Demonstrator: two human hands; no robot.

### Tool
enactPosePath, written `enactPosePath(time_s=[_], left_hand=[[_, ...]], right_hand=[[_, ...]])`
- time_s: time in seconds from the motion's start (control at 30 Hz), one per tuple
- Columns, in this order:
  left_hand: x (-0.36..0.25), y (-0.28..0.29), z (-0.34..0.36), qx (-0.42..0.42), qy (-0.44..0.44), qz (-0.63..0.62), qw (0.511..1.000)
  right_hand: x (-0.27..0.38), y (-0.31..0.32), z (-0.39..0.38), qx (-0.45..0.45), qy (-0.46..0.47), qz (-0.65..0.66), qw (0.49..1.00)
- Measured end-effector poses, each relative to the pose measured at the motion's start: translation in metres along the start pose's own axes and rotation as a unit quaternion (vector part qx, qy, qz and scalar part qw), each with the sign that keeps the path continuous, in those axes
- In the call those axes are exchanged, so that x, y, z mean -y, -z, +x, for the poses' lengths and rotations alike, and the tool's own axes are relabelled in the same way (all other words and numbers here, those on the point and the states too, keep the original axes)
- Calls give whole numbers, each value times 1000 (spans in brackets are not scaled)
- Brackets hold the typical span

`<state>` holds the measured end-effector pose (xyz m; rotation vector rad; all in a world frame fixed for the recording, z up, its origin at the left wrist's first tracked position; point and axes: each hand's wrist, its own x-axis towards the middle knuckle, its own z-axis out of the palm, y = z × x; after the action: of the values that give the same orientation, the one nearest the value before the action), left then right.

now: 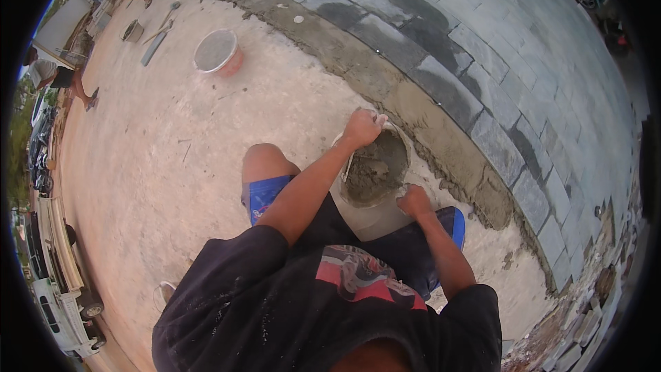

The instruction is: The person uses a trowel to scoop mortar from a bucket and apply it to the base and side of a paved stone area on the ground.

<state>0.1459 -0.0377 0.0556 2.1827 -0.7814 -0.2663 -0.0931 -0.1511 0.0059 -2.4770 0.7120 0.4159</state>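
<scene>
A dark shirt (268, 303) is looming nearest; the left hand (363, 128) is gripping the bucket (361, 218) at its far rim — the right hand (414, 201) clutching its near edge.

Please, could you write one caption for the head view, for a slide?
Left hand and right hand hold a bucket of wet grey mix beside a mortar-like strip along grey stone slabs.

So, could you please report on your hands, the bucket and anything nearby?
Left hand and right hand gripping bucket. Grey mix inside. Reddish bucket standing apart.
</scene>
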Motion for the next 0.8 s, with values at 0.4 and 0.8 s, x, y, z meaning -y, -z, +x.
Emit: enactPosePath(time_s=[0.4, 0.8], left_hand=[[11, 19, -4, -1, 73, -30, 997], [9, 11, -6, -8, 56, -24, 998]], right_hand=[[23, -37, -32, -119, 86, 61, 987], [14, 11, -38, -33, 70, 49, 996]])
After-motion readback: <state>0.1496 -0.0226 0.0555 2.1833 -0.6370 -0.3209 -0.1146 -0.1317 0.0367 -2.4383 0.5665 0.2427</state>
